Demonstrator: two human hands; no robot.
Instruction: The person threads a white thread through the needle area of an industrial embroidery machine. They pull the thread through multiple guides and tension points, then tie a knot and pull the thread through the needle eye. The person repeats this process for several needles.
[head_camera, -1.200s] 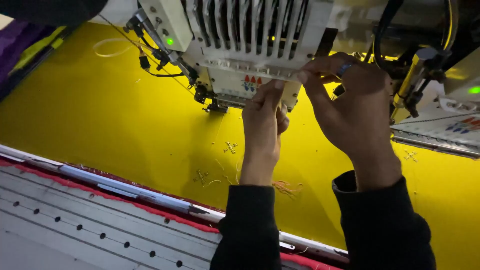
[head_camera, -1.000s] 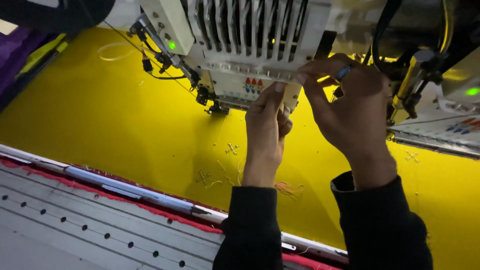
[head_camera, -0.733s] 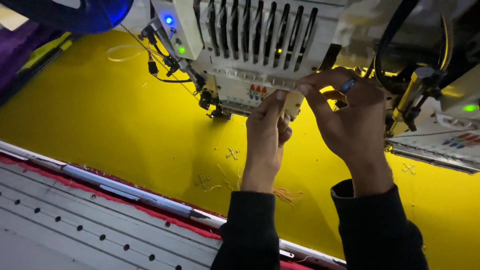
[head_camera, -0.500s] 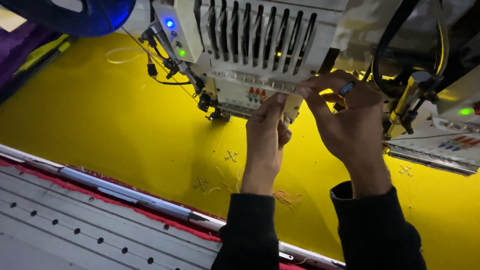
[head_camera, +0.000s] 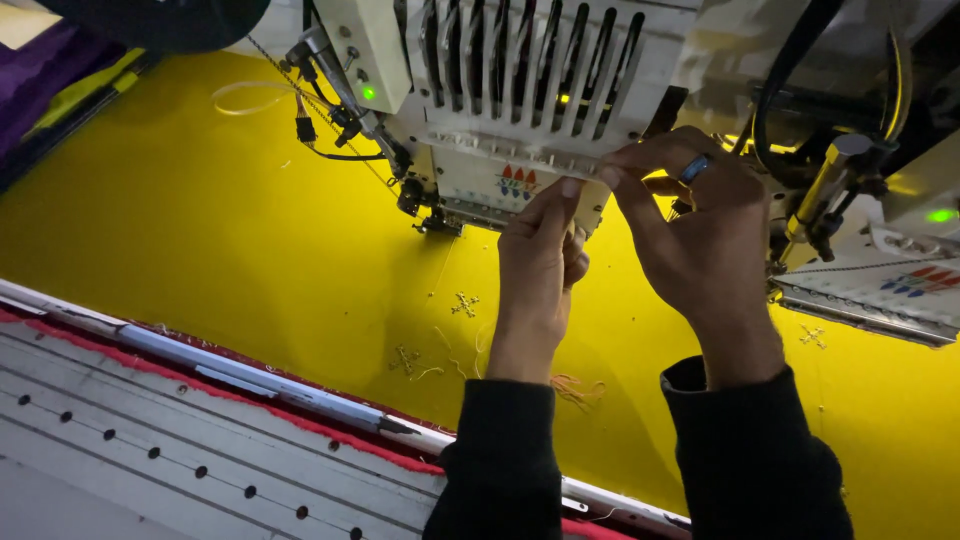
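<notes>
White multi-needle embroidery machine head (head_camera: 520, 100) sits far centre over stretched yellow fabric (head_camera: 200, 230); left hand (head_camera: 540, 265) and right hand (head_camera: 700, 225) fingers pinch together at its lower edge, best worked slowly; anything held is too small to see.

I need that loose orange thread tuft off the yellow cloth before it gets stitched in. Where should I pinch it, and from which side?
Probably pinch the thread tuft at its bunched middle, coming from the right and near side: it lies flat on the cloth, just right of the left hand's wrist, so that sleeve blocks the left. The right hand is nearer but busy at the machine head.
</notes>
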